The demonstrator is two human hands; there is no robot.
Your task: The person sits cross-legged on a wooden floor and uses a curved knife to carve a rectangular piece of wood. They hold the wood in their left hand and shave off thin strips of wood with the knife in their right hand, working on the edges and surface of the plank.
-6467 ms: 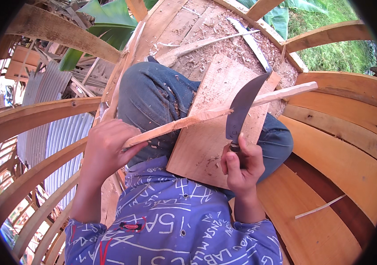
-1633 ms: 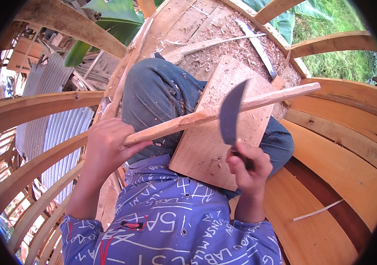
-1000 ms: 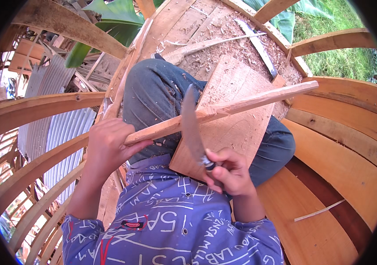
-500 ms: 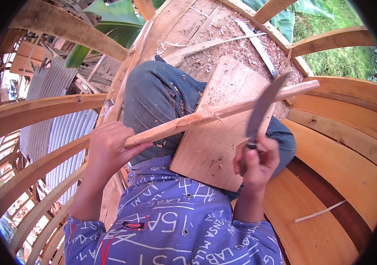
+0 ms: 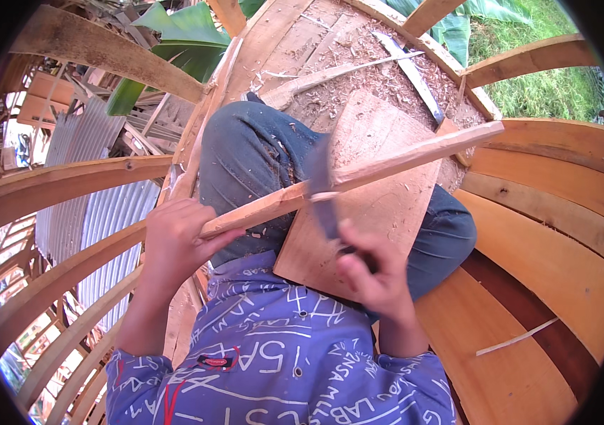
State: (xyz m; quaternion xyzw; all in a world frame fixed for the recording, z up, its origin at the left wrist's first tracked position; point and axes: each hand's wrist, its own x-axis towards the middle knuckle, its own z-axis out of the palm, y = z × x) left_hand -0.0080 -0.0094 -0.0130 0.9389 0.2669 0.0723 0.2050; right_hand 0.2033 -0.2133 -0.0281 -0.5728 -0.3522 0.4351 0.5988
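Observation:
My left hand (image 5: 180, 234) is closed round the near left end of a long, roughly cut wooden stick (image 5: 415, 157), which slants up to the right across my lap. In my right hand (image 5: 376, 269) is the dark handle of a knife with a broad curved blade (image 5: 320, 180). The blade, a little blurred, crosses the stick near its middle, and a pale curl of wood shows against it. Under the stick a flat wooden board (image 5: 359, 227) rests tilted across my legs, with a few shavings on it.
A second long blade (image 5: 409, 74) lies among wood shavings (image 5: 359, 67) on the plank floor ahead, beside a thin pointed strip of wood (image 5: 316, 79). Curved wooden ribs (image 5: 75, 185) rise at the left. Planks (image 5: 528, 262) form the right side, with a thin stick (image 5: 516, 336) on them.
My right hand has swung the knife left and down, from right of the board to the middle of the stick. My left hand keeps its grip; the stick's far end dips slightly.

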